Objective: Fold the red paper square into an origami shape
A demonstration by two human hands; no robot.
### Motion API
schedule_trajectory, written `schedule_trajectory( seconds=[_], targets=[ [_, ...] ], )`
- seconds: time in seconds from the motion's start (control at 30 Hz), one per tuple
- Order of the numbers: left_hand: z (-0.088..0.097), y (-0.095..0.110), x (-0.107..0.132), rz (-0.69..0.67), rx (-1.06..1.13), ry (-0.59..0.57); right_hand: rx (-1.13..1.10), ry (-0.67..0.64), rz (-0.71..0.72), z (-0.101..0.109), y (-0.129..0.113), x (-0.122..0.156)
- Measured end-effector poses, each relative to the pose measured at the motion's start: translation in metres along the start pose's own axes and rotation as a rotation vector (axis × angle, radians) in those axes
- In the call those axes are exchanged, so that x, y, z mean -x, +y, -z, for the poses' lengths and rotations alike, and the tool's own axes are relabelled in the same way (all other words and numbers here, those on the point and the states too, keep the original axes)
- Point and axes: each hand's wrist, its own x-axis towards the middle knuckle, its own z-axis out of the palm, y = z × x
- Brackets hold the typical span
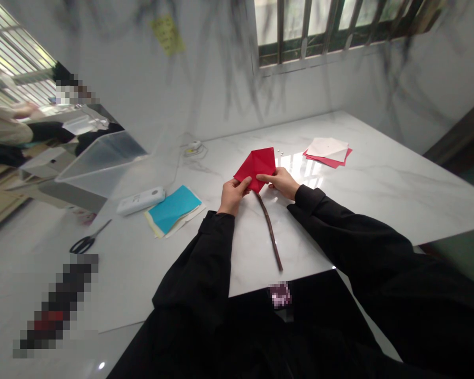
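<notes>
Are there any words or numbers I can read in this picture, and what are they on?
None can be read.
Yellow note on the wall: marks too blurred to read.
White remote on the table: markings too small to read.
Folded red paper in both hands: blank.

Daylight from window (339,26); table (379,179) glare (edges warped).

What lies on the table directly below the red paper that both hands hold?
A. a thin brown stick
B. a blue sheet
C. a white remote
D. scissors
A: a thin brown stick runs from under the red paper, held by the left hand and right hand, toward the near table edge.
</notes>
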Motion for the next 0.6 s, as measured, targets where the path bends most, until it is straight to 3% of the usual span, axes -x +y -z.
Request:
schedule_trajectory(
  seconds=[0.6],
  targets=[
    [0.0077, 0.0008, -0.0032, -0.1, -0.012, 0.002, 0.131, -0.133, 0.035, 0.0019, 0.0056, -0.0028]
  ],
)
